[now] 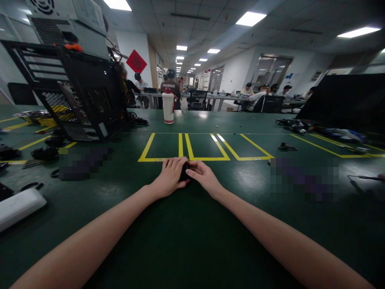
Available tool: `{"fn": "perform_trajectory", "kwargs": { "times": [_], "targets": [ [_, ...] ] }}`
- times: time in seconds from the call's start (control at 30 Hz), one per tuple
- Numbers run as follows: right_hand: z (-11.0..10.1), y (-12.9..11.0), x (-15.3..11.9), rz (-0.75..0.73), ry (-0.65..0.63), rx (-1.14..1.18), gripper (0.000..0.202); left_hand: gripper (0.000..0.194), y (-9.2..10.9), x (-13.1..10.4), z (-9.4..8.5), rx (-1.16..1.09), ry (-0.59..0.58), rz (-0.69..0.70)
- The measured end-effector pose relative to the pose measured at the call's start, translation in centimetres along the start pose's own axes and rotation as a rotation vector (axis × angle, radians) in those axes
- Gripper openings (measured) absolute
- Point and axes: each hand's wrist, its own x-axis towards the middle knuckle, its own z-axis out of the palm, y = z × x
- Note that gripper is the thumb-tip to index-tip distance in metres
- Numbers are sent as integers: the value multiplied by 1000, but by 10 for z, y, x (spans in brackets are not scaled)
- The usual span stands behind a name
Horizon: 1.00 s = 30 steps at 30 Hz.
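Nearest: green table (192,245) surface spreads between the 2 forearms (99,237). White case (22,208) at near left, cut by the view's edge, apart from the left forearm.

Mid: left hand (170,176) curled over a small black piece (184,172), fingers across its far side, thumb on its near side; clamped on it. Piece sits between the 2 hands, low over the table, mostly hidden by the left one. Right hand (206,177) has thumb and fingertips at the piece's right edge; cannot tell from here whether they pinch it or only touch. Thin dark tool (365,177) well off to the right.

Just beyond: 3 yellow frames (207,159) on the table, near edges close past the knuckles. Labels (161,159) on the near strips, too small to read. Table surface runs on inside the frames and out to either side of the hands.

Farther: PC case (104,96) at left, well apart from the hands, grey unit (90,18) stacked on top. White cup (168,109) upright, near the far table edge, red print at its base. Dark panel (343,102) at right, cables (296,125) beside it.

Across the room: a person (170,88), shirt back reads "PUMPKIN". Red diamond sign (136,60) on a white pillar (132,40).
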Motion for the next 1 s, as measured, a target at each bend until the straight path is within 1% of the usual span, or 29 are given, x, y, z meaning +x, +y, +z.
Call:
{"fn": "perform_trajectory", "kwargs": {
  "times": [0.1, 0.2, 0.27, 0.33, 0.53, 0.7, 0.8, 0.9, 1.0],
  "targets": [
    [1, 2, 3, -28, 38, -32, 22, 58, 0, 0, 1, 17, 6, -7],
    [0, 6, 5, 0, 58, -50, 29, 57, 1, 0, 1, 24, 0, -8],
    [-1, 8, 6, 37, 45, -62, 33, 56, 2, 0, 0, 26, -6, -8],
    [-1, 8, 6, 48, 18, -54, 32, 56, 2, 0, -1, 27, -10, -8],
    [0, 3, 2, -2, -61, 44, 32, 54, 2, 0, -1, 14, -6, -11],
    [2, 1, 2, -18, 8, -8, 24, 56, 1, 0, -1, 5, 12, -14],
    [1, 3, 4, -3, 36, -24, 26, 56, 1, 0, 0, -1, 12, -12],
    [-1, 5, 5, 48, 32, -38, 31, 56, 0, 0, 0, -4, 9, -11],
    [-1, 5, 4, 52, 2, -21, 30, 57, -1, 0, 1, -1, 9, -16]
  ]
}}
